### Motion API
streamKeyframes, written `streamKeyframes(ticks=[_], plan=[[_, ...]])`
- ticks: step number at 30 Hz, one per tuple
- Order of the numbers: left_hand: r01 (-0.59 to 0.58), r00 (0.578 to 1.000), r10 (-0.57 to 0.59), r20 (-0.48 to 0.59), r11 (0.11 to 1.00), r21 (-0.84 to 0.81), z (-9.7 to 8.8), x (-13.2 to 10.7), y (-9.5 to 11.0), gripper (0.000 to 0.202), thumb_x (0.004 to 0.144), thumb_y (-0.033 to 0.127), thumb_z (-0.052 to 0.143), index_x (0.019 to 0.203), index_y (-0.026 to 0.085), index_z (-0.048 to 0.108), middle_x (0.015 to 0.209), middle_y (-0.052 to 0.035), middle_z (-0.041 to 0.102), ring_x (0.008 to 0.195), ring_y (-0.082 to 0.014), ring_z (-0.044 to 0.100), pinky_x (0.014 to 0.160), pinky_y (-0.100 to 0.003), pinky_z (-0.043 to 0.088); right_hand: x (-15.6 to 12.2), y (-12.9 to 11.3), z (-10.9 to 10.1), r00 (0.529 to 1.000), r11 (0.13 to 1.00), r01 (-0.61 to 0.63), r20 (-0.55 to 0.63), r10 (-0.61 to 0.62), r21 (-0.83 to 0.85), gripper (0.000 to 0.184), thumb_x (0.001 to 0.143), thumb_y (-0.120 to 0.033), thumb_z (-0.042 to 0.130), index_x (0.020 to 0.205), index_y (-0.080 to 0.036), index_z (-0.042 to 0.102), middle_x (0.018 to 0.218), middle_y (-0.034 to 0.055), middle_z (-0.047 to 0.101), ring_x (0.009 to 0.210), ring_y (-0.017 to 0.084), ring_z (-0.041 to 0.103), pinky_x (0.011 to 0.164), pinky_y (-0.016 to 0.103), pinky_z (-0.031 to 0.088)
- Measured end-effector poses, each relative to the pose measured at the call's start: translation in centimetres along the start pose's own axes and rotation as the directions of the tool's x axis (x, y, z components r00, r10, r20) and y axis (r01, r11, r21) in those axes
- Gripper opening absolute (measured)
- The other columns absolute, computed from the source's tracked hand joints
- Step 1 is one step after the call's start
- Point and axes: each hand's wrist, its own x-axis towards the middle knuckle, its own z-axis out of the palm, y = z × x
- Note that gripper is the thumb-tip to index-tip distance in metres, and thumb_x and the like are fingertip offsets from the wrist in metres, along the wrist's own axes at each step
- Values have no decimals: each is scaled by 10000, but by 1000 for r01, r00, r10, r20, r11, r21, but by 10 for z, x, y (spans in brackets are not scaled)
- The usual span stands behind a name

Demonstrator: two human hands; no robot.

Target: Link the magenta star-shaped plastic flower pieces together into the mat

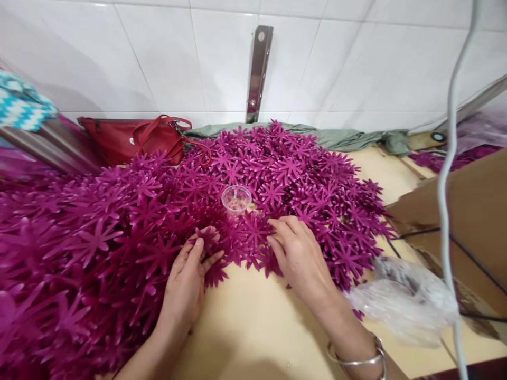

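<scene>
A large heap of magenta plastic flower pieces covers the left and middle of a pale yellow table. My left hand rests at the heap's near edge, fingertips pinching one flower piece. My right hand lies palm down on the flowers just to the right, fingers curled onto the pieces; whether it grips one is hidden. A small clear plastic cup stands among the flowers just beyond both hands.
A red handbag lies against the white tiled wall at the back left. A crumpled clear plastic bag sits at the right, beside a cardboard box. A grey cable hangs down on the right. Green cloth lies along the wall.
</scene>
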Motion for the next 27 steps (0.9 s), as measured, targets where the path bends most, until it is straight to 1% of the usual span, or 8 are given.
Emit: streamKeyframes(ticks=[4,7,12,16,19,22,24,27], plan=[[-53,998,50,-44,997,-64,6,1,11,287,746,374,859,931,208,716,1219,-47,721,1248,-284,646,1061,-522,549,-3,-31,22,995,993,27,95,-16,-117,408,907,-215,726,1285,-78,654,1138,188,659,1024,350,586,889,533,568],[-71,997,70,-34,997,-22,10,-4,17,263,789,387,828,967,220,730,1187,-40,744,1252,-253,648,1152,-488,478,-14,-66,43,984,983,115,152,-93,-144,381,891,-53,646,1271,-64,665,1092,172,678,996,333,587,852,496,590],[-192,973,159,167,960,204,13,-18,26,333,939,465,675,1181,242,723,1314,-64,710,1300,-240,620,1192,-431,430,-32,-95,59,971,980,200,139,-195,-22,355,942,-57,561,1278,-84,672,1198,167,700,1052,306,605,1014,489,565],[-580,813,454,365,695,426,18,-35,43,282,1048,344,519,1234,260,714,1386,-48,655,1371,-201,547,1220,-353,373,-41,-81,51,953,960,256,137,-271,113,466,935,-95,598,1401,-83,593,1405,160,641,1276,334,549,1157,516,474],[-694,716,525,460,609,384,20,-54,48,277,1061,268,486,1221,281,712,1385,-33,649,1374,-186,540,1188,-307,401,-49,-62,34,941,943,274,149,-303,191,512,956,-137,612,1463,-135,538,1502,134,579,1400,336,470,1181,549,444],[-553,783,367,502,780,294,19,-69,32,276,1064,282,479,1228,294,701,1322,-36,690,1258,-191,627,1103,-316,489,-55,-38,15,959,963,218,150,-242,160,374,989,-121,562,1353,-177,623,1369,115,671,1288,309,563,1100,551,510],[-319,841,130,525,903,288,19,-75,13,271,1055,340,504,1232,273,698,1269,-56,724,1152,-202,681,1027,-331,545,-55,-20,6,976,981,172,119,-182,87,368,990,-78,520,1329,-166,632,1323,128,680,1224,305,586,1037,523,554],[-32,860,-154,487,936,352,20,-77,-17,328,1013,441,566,1198,214,713,1221,-93,751,1111,-235,698,1023,-373,552,-50,4,-1,988,986,149,45,-146,-78,410,949,-8,498,1327,-98,628,1340,191,640,1211,348,549,1009,544,550]])
